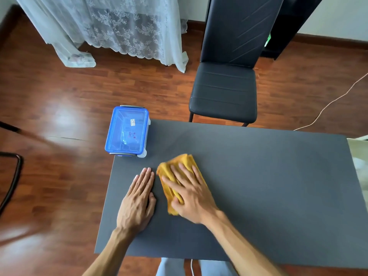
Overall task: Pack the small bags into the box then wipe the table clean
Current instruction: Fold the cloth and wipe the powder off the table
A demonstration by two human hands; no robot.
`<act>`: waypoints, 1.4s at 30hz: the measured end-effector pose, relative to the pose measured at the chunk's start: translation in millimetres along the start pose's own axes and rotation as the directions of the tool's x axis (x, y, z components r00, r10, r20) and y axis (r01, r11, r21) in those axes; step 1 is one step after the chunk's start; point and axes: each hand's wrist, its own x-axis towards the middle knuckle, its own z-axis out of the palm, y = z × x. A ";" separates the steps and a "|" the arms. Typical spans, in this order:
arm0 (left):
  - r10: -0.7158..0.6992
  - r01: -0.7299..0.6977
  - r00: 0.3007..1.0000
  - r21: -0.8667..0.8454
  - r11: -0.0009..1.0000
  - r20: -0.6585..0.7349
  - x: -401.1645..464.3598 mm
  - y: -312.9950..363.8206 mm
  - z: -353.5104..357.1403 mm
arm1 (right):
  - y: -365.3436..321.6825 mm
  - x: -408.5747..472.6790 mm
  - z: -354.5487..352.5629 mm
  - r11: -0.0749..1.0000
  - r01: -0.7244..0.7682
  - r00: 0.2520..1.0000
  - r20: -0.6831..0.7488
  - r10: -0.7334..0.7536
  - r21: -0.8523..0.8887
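A clear plastic box with a blue lid (127, 131) stands at the far left corner of the dark grey table (258, 176), lid on, small bags faintly visible inside. A folded yellow cloth (169, 172) lies on the table's left half. My right hand (191, 194) presses flat on the cloth, fingers spread over it. My left hand (138, 200) rests flat on the bare table just left of the cloth, fingers together, holding nothing.
A black chair (225, 92) stands past the table's far edge. A white lace curtain (119, 30) hangs at the back. A thin cable (328, 104) runs over the wooden floor on the right. A pale object (360, 160) sits beyond the table's right edge.
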 end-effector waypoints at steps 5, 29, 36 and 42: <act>0.008 -0.008 1.000 -0.003 1.000 -0.003 2.8 -0.8 1.3 | 110.5 -31.7 -47.1 0.977 -0.205 0.973 -0.095 0.210 0.053; 0.016 -0.016 1.000 0.066 0.998 0.001 -1.3 2.0 -0.3 | 52.4 -31.4 -14.9 0.654 -0.757 0.627 -0.277 0.728 0.004; 0.028 -0.027 1.000 0.039 0.999 -0.015 -4.8 -3.2 2.7 | -50.6 -108.5 46.5 0.960 -0.274 0.952 -0.159 0.262 -0.053; -0.158 0.164 0.986 0.096 0.982 -0.059 -10.0 24.2 15.6 | 78.9 -175.2 -10.6 0.644 -0.765 0.627 -0.254 0.736 -0.021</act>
